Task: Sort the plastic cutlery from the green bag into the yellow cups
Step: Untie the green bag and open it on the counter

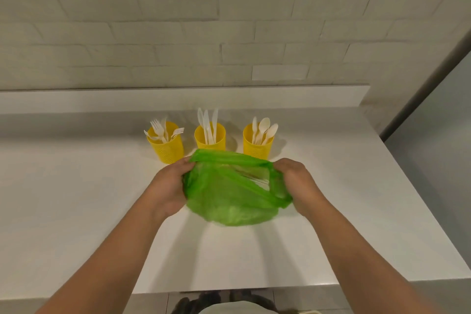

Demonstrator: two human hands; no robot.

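A plain white worktop (76,199) runs across the view, backed by a low white upstand (102,98) and, above it, a wall (178,33) of pale painted brick; a grey panel (438,109) stands off the right end, and a strip of tiled floor (150,303) shows below the front edge. Three yellow cups stand upright in a row near the back of the worktop, apart from one another: the left cup (167,146) holds white forks (159,129), the middle cup (210,139) holds knives (207,122), the right cup (257,145) holds spoons (263,126), all handles down. The green bag (229,206) sits just in front of the middle and right cups, between the two hands, its rim overlapping the foot of those cups in the view. Both forearms reach forward from the lower corners and converge on the bag. The left hand (169,186) has its fingers curled round the left side of the bag's mouth; the right hand (298,181) holds the right side likewise, so each grip is clenched on green film and the mouth is stretched wide between them. Through the opening a few pale pieces of cutlery (254,176) lie inside the bag; blur and the film prevent telling their type or number. The fingertips of both hands are buried in the film. Whether the bag's underside rests on the worktop or hangs just clear cannot be told. Dark shapes at the bottom edge are cut off and unidentifiable
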